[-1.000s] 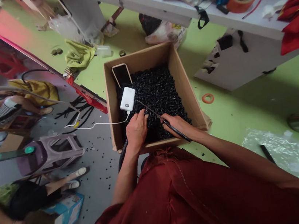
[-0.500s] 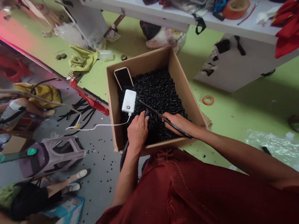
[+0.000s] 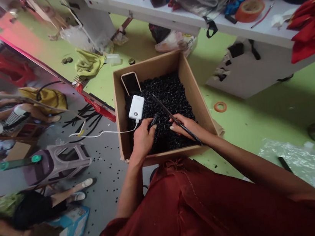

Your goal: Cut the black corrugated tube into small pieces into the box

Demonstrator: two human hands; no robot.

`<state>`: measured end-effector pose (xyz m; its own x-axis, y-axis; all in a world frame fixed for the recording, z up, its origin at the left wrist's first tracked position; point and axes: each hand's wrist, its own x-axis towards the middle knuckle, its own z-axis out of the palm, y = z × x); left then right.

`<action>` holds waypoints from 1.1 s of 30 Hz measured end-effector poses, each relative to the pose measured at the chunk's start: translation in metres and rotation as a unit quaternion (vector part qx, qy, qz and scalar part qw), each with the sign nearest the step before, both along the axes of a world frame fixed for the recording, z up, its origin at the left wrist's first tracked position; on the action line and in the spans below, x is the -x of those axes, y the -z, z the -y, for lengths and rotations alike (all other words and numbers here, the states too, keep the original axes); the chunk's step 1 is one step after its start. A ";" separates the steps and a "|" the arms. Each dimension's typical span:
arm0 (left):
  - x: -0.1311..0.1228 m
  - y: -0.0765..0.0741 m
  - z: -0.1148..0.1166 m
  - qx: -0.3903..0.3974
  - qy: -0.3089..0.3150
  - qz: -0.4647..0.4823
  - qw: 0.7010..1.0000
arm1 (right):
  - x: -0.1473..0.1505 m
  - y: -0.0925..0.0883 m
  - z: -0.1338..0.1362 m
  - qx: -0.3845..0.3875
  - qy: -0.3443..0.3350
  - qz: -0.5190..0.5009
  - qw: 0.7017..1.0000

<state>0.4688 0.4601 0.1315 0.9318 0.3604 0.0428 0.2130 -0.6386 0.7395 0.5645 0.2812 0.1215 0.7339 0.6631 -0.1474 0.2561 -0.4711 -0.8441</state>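
My left hand (image 3: 142, 141) is over the black pieces at the near side of a cardboard box (image 3: 199, 104), shut on a short ribbed black piece (image 3: 153, 120) that sticks out past its fingers. My right hand (image 3: 184, 126) grips a long thin black rod (image 3: 171, 112) that slants across the box. Small black plastic pieces (image 3: 166, 97) fill the box. A white power bank (image 3: 136, 107) lies on them next to a phone (image 3: 131, 83) propped against the far corner. A white cable (image 3: 104, 134) runs from the power bank over the box's left wall.
A white bench edge (image 3: 161, 15) above the box holds folded cloth, an orange tape roll (image 3: 249, 10) and red fabric. A seated co-worker's legs (image 3: 15, 119) and a grey stool (image 3: 56, 164) lie left. Black pieces dot the grey floor (image 3: 106, 194). Bubble wrap (image 3: 306, 166) lies lower right.
The ribbed black piece now shows above my left fingers, and the corrugated hose below my left wrist is gone from view. The rod's far end has swung left, and the view has shifted slightly.
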 end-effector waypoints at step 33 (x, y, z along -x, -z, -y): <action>0.004 -0.022 -0.017 -0.082 0.038 0.059 0.994 | -0.003 -0.019 -0.008 -0.036 -0.009 0.034 0.999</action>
